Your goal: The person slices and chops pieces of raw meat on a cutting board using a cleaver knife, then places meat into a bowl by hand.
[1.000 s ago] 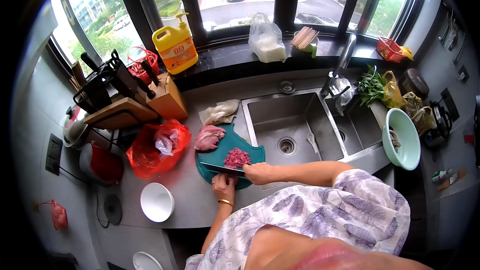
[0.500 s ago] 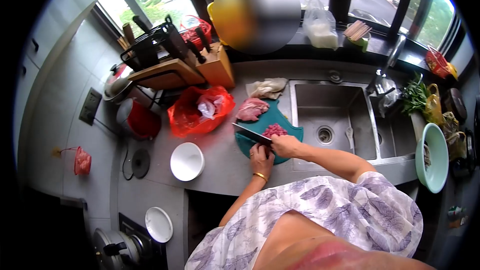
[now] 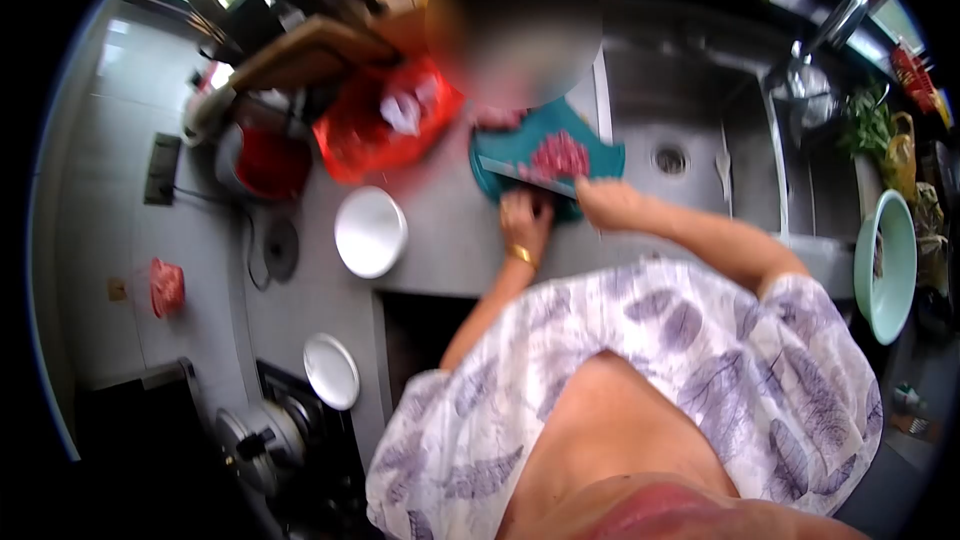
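Note:
My right hand [image 3: 608, 204] is closed round the handle of a knife [image 3: 528, 177], whose blade lies across the green cutting board [image 3: 520, 143]. Just below the blade, at the board's near edge, is my left hand [image 3: 527, 217], its fingers bent and pressed together; what they hold, if anything, is hidden. Chopped red meat [image 3: 560, 156] sits in a small heap on the board beyond the knife. A larger piece of meat [image 3: 498, 117] shows at the board's far left, partly covered by a blurred round patch.
Left of the board are a red plastic bag [image 3: 352, 136] and a white bowl [image 3: 371, 232]. The steel sink [image 3: 668, 100] is on the right, with a mint-green basin [image 3: 886, 268] beyond. A white plate [image 3: 331, 372] and a pot [image 3: 262, 445] stand lower left.
The view has tilted down and shifted left, so the counter sits higher in the picture. Both hands stay at the board, and the right still holds the knife.

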### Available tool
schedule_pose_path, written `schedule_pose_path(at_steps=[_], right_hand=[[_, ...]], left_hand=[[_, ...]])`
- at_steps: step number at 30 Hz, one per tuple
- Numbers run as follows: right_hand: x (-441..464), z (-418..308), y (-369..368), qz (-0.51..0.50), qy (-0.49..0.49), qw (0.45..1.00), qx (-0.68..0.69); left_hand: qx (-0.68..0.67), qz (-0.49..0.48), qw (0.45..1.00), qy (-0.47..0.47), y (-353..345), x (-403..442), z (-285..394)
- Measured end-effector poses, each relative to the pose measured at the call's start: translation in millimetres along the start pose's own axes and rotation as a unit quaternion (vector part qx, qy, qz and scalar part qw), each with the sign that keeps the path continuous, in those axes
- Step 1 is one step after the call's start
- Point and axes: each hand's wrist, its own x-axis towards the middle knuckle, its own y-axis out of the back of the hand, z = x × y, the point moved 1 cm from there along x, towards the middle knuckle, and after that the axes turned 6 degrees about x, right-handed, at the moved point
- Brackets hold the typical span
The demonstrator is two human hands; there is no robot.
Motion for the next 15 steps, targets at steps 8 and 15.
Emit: schedule_pose_path(at_steps=[8,15], right_hand=[[45,-32,-14,0.026,0.044,0.999,0.015],[2,-7,29,-0.026,-0.063,0.997,-0.028]], left_hand=[[-0.002,0.015,0.999,-0.047,2,3,-3],[-0.023,0.001,1.0,0.003,6,12,-14]])
